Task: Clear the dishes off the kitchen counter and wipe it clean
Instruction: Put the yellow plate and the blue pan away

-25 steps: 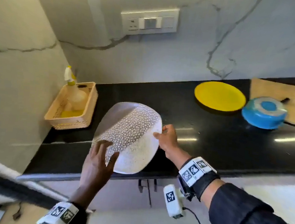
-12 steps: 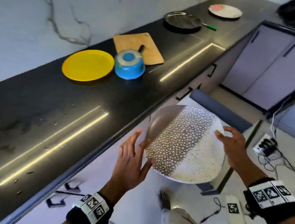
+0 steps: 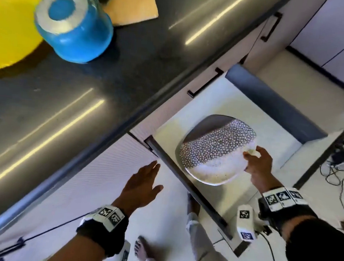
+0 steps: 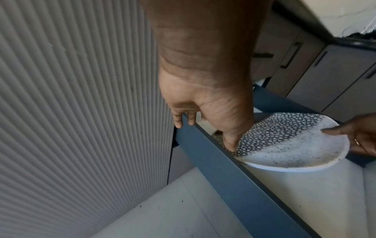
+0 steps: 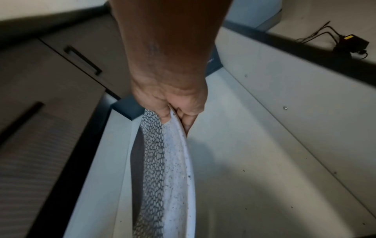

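A pale plate with a dotted grey band hangs low over the white floor of an open drawer under the counter. My right hand pinches its right rim, thumb on top and fingers beneath. The right wrist view shows that plate edge-on in the right hand. My left hand is off the plate, fingers straight, just left of the drawer's dark side wall. In the left wrist view the left hand hangs beside the blue-grey drawer rim, with the plate beyond it.
On the black counter stand a yellow plate, a blue pot and a wooden board. Cabinet fronts carry black handles. Cables and an adapter lie on the floor at right. My feet stand near the drawer.
The plate left the counter's front edge, travelled right and came down over the open drawer. My left hand let go of it; only the right hand holds it now.
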Demonstrator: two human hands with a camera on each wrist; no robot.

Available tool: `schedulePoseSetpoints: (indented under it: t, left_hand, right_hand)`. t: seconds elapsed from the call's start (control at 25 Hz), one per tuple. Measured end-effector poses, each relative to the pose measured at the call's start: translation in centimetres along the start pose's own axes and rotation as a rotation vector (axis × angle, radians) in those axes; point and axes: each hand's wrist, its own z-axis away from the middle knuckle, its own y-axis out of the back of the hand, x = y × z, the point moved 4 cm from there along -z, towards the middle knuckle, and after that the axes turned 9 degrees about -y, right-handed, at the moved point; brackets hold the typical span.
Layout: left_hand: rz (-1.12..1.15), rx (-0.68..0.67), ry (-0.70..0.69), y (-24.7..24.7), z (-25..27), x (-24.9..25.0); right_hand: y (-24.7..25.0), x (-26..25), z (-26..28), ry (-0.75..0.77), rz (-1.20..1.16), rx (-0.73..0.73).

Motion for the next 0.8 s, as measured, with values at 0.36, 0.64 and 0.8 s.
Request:
schedulePoseSetpoints:
  t: [0.36,0.64,0.8]
  left_hand:
    - [-0.154,-0.187,0.036,-3.1,-7.1,1.4]
    - [-0.189,-0.159,0.061,-3.7,-7.1,1.4]
    - [-0.141,-0.176,0.046,-2.0,-6.7,2.2]
  right_hand:
    - [-7.5,6.2,-7.0,-0.185,0.049,-0.111]
    - [-10.5,7.5,-9.0,-0.167,0.396,-0.039]
    - [-10.6,5.6,-7.1,-0.172,0.635,-0.049]
